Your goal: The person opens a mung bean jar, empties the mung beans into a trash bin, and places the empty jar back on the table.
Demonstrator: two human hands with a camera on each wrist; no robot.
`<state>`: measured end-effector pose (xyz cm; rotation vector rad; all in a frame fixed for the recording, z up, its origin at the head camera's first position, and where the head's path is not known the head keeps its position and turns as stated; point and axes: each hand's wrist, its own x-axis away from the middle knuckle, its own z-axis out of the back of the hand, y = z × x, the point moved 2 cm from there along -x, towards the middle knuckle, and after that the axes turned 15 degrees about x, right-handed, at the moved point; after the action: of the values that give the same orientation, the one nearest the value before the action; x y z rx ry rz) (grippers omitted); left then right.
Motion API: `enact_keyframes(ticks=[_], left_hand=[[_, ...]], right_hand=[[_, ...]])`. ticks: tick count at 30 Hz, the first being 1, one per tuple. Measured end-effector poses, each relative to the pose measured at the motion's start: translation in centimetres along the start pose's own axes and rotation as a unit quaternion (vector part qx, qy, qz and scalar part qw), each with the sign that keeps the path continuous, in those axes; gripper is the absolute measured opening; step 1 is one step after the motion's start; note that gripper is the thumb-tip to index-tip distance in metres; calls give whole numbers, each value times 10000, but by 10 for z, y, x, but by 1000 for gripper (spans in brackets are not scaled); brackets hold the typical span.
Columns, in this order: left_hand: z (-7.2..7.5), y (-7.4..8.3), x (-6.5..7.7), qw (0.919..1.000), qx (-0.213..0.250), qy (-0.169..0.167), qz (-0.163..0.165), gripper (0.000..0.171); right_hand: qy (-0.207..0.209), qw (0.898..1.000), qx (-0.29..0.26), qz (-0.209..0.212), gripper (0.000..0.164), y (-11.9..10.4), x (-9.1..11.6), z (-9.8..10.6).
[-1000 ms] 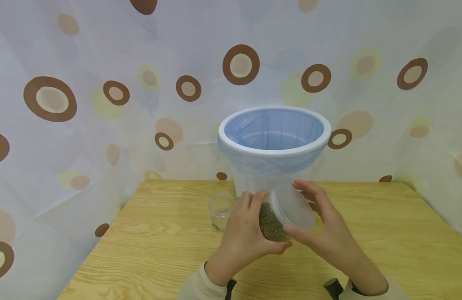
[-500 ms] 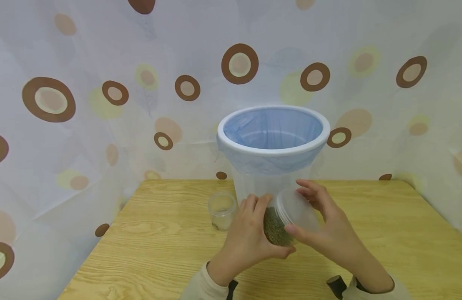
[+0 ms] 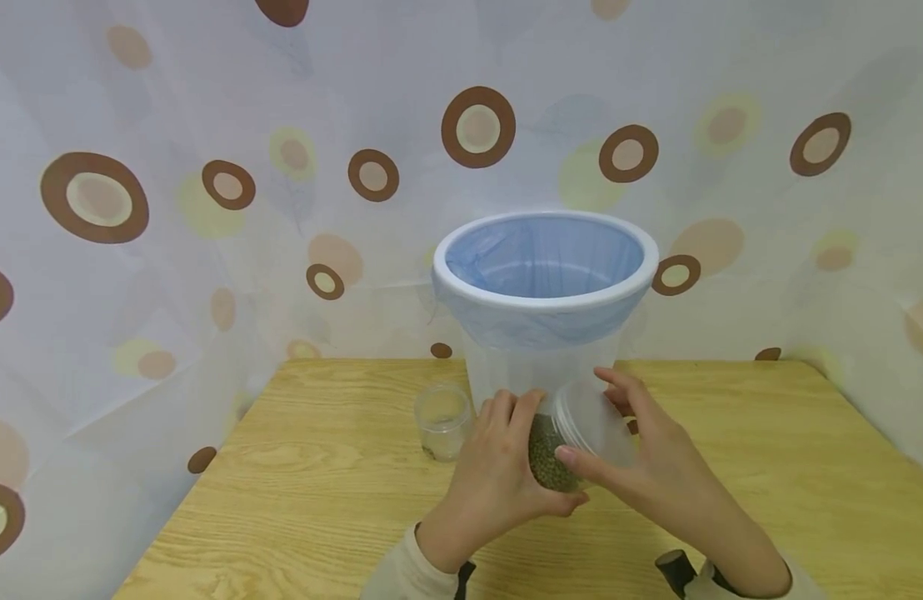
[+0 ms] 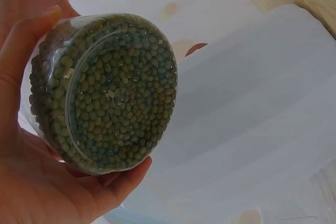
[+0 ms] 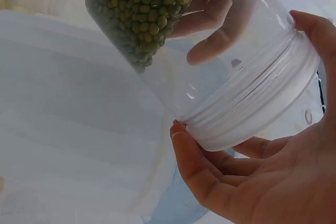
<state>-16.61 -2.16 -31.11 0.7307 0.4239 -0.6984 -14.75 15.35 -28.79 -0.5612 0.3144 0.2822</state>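
Observation:
My left hand (image 3: pixel 499 458) grips the body of a clear plastic jar (image 4: pixel 121 93), partly filled with green mung beans (image 5: pixel 144 11). The jar is tilted, its lidded end toward the right. My right hand (image 3: pixel 656 467) holds the translucent white lid (image 5: pixel 257 98) by its edge, thumb on one side and fingers on the other. In the right wrist view the lid sits on the jar's mouth, and the upper part of the jar holds no beans. Both hands are above the table, in front of the bin.
A white bin (image 3: pixel 544 362) with a blue liner bag (image 3: pixel 551 325) over its rim stands behind the hands. Left of it is a small clear open jar (image 3: pixel 442 425) with a few dark bits at its bottom. The wooden table (image 3: pixel 326 500) meets a patterned backdrop (image 3: pixel 401 100).
Both hands and the jar have shifted slightly right and down. The right thumb and fingers have moved a little around the lid's edge.

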Motion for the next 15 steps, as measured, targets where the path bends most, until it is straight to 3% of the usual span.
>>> enact_keyframes(ticks=[9, 15], left_hand=[[3, 0, 1, 9994, 300, -121, 104, 98], [6, 0, 1, 9976, 597, -285, 206, 99]], right_hand=[[241, 9969, -393, 643, 78, 3, 1, 1], [81, 9930, -656, 978, 81, 6, 1, 4]])
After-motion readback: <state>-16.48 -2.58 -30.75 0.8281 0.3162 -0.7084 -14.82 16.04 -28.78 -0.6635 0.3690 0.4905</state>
